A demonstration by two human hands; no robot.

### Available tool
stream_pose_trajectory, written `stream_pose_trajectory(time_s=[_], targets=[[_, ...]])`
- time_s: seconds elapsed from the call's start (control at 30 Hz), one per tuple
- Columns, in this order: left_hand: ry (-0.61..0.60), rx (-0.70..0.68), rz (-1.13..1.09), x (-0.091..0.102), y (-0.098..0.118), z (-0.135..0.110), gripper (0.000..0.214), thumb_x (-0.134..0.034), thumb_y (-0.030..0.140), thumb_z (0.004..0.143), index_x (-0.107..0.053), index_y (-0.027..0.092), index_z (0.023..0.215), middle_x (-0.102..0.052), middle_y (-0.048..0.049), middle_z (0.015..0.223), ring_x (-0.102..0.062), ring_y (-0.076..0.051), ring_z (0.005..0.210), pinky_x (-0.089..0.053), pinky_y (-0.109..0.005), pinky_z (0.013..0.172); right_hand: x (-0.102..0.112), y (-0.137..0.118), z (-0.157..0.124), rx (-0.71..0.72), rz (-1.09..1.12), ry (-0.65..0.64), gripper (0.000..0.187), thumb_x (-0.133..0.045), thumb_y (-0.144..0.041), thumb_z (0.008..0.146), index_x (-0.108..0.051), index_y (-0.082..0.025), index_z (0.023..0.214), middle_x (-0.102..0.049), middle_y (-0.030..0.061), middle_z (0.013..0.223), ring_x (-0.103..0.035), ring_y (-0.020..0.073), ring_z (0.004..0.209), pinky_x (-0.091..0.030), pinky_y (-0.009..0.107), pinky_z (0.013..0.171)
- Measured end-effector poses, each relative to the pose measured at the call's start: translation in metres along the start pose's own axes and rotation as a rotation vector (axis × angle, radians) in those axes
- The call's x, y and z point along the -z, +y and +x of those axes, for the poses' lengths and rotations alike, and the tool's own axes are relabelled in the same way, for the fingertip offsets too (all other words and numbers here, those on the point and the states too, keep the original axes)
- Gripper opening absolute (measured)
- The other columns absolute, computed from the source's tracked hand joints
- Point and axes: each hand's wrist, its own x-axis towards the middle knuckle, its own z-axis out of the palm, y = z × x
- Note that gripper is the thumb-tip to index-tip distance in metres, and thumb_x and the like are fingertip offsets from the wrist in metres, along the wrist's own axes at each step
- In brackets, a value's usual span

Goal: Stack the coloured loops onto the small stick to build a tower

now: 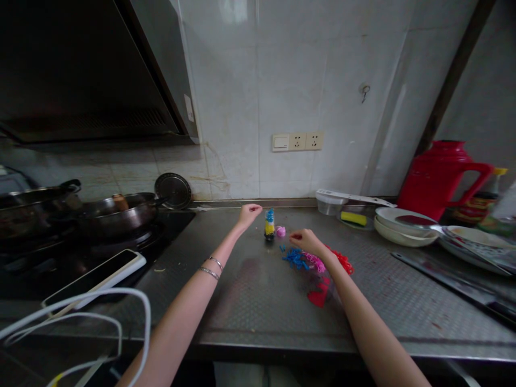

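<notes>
Just left of a small clear bottle, my left hand is raised with its fingertips pinched together; anything between them is too small to see. The bottle stands upright, filled in layers of black, yellow, white and blue. A pink cap lies beside it on the right. My right hand hovers above loose blue pieces, its fingers curled closed and whatever they hold hidden. Pink pieces and red pieces lie partly behind my right forearm. Nearer me is a clear bag with red heart shapes.
On the left are a stove with pans, a white-edged phone-like device and a white cable. To the right stand stacked bowls, a yellow sponge, a long dark knife-like utensil and a red thermos.
</notes>
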Motion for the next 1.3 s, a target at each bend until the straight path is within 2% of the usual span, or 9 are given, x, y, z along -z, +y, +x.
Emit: stream_pose_trajectory(time_s=[0.07,0.17,0.27,0.33,0.57,0.7,0.97,1.07,1.3], targets=[[0.024,0.123,-0.053,0.001,-0.014,-0.013,0.025,-0.058,0.030,0.069,-0.066,0.009,0.080,-0.062,-0.0059,0.068,-0.051,-0.009,0.059,-0.038,-0.019,0.053,0.006,-0.001,-0.002,-0.017,-0.007,-0.087,0.025,-0.049,-0.026,0.070,-0.070,-0.013,0.075,-0.065,0.0020,0.065,-0.058,0.0156,0.064,-0.039,0.020,0.056],[0.024,0.321,-0.116,0.002,-0.039,-0.033,0.026,-0.058,0.031,0.068,-0.063,0.009,0.082,-0.053,-0.0004,0.055,-0.039,-0.005,0.043,-0.027,-0.017,0.040,0.013,-0.003,-0.005,-0.058,-0.016,-0.194,0.024,-0.054,-0.029,0.067,-0.070,-0.015,0.079,-0.068,0.0027,0.072,-0.060,0.0159,0.067,-0.041,0.020,0.059],[0.021,0.451,-0.208,0.004,-0.059,-0.046,0.025,-0.058,0.031,0.067,-0.060,0.010,0.080,-0.045,0.0041,0.052,-0.030,-0.002,0.036,-0.016,-0.017,0.035,0.017,-0.003,-0.005,-0.101,-0.061,-0.236,0.025,-0.056,-0.029,0.067,-0.070,-0.016,0.082,-0.069,0.0046,0.078,-0.061,0.0164,0.071,-0.043,0.021,0.062],[0.032,0.491,-0.255,0.004,-0.066,-0.050,0.023,-0.058,0.030,0.066,-0.059,0.010,0.078,-0.042,0.0053,0.052,-0.027,-0.001,0.034,-0.013,-0.017,0.034,0.017,-0.001,-0.004,-0.121,-0.095,-0.236,0.024,-0.055,-0.026,0.068,-0.070,-0.016,0.082,-0.069,0.0052,0.080,-0.061,0.0165,0.073,-0.043,0.020,0.063],[0.034,0.467,-0.236,0.005,-0.065,-0.054,0.024,-0.057,0.030,0.066,-0.059,0.010,0.079,-0.043,0.0045,0.054,-0.029,-0.001,0.036,-0.015,-0.016,0.034,0.015,0.001,-0.005,-0.147,-0.132,-0.255,0.020,-0.053,-0.019,0.068,-0.070,-0.016,0.078,-0.069,0.0050,0.077,-0.062,0.0156,0.073,-0.043,0.020,0.064],[0.032,0.457,-0.208,0.005,-0.062,-0.058,0.026,-0.057,0.032,0.066,-0.060,0.010,0.081,-0.044,0.0042,0.054,-0.031,-0.002,0.038,-0.017,-0.016,0.035,0.015,-0.004,-0.008,-0.131,-0.072,-0.342,0.020,-0.055,-0.021,0.066,-0.069,-0.016,0.079,-0.068,0.0043,0.076,-0.061,0.0148,0.069,-0.043,0.019,0.061],[0.028,0.416,-0.174,0.005,-0.061,-0.060,0.028,-0.056,0.033,0.067,-0.062,0.010,0.082,-0.047,0.0030,0.054,-0.033,-0.003,0.038,-0.019,-0.017,0.037,0.016,-0.007,-0.011,-0.221,-0.104,-0.416,0.039,-0.065,-0.033,0.057,-0.064,-0.016,0.092,-0.065,0.0043,0.080,-0.057,0.0133,0.063,-0.038,0.019,0.050],[0.039,0.397,-0.153,0.004,-0.061,-0.061,0.027,-0.057,0.031,0.067,-0.063,0.010,0.081,-0.050,0.0017,0.054,-0.035,-0.004,0.040,-0.023,-0.017,0.039,0.016,-0.009,-0.012,-0.235,-0.101,-0.459,0.037,-0.067,-0.030,0.056,-0.065,-0.016,0.090,-0.065,0.0036,0.077,-0.056,0.0124,0.061,-0.037,0.019,0.049],[0.054,0.352,-0.124,0.002,-0.065,-0.060,0.024,-0.057,0.028,0.067,-0.064,0.009,0.079,-0.054,-0.0005,0.054,-0.042,-0.007,0.046,-0.030,-0.018,0.046,0.013,-0.008,-0.009,-0.197,-0.073,-0.454,0.024,-0.065,-0.025,0.058,-0.068,-0.016,0.081,-0.065,0.0017,0.068,-0.056,0.0115,0.058,-0.037,0.018,0.048]])
